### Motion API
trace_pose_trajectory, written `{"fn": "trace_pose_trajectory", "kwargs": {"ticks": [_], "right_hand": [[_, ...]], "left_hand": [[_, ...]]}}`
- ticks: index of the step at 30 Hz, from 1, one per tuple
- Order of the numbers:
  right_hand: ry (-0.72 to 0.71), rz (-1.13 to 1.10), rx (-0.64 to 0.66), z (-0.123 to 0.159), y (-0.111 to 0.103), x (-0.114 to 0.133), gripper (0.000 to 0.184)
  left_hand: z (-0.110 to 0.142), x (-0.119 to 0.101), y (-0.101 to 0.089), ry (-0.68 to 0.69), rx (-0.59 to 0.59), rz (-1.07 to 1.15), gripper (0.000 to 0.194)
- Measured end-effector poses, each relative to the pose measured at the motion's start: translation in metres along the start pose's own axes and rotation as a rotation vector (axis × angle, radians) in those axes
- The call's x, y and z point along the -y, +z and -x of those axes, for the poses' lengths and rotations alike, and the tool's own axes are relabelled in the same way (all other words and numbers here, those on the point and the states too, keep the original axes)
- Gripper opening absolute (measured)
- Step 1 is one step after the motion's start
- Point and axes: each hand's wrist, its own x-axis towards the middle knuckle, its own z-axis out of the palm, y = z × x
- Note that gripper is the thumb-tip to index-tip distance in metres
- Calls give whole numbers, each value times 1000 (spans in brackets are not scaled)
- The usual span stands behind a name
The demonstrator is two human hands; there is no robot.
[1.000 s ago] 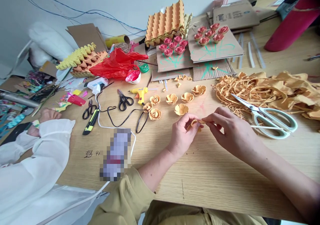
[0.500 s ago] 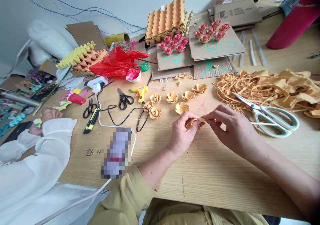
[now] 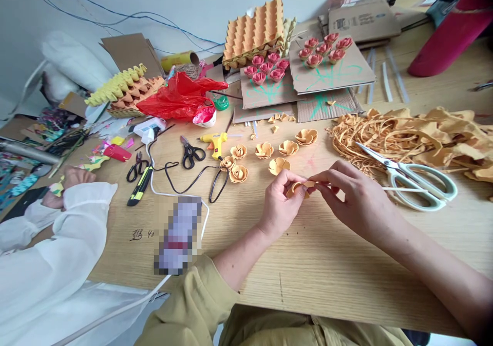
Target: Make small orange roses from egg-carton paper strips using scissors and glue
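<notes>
My left hand point(image 3: 280, 202) is closed around a small orange paper flower piece point(image 3: 297, 188) held just above the wooden table point(image 3: 327, 264). My right hand point(image 3: 352, 197) pinches the same piece from the right with thumb and forefinger. Several finished orange paper flowers point(image 3: 279, 165) lie on the table just beyond my hands. A heap of orange egg-carton scraps and strips point(image 3: 416, 135) lies to the right, with large white-handled scissors point(image 3: 418, 177) resting on it.
A yellow glue gun point(image 3: 215, 141), black scissors point(image 3: 190, 153), a utility knife point(image 3: 140, 186) and cables lie left of centre. Red flowers point(image 3: 265, 69) sit on cardboard at the back by an egg tray point(image 3: 254, 30). Another person's white sleeve point(image 3: 57, 253) and hand point(image 3: 75, 175) lie at the left.
My fingers shifted slightly on the orange piece; both hands stay together at the same spot. The view has wobbled a little.
</notes>
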Motion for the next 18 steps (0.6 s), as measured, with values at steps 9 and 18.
{"fn": "trace_pose_trajectory", "kwargs": {"ticks": [9, 18], "right_hand": [[-22, 73, -8, 1, 3, 1, 20], [-30, 59, -70, 1, 3, 7, 18]], "left_hand": [[-1, 1, 0, -106, -1, 25, 24], [-1, -5, 4, -57, -80, 6, 11]]}}
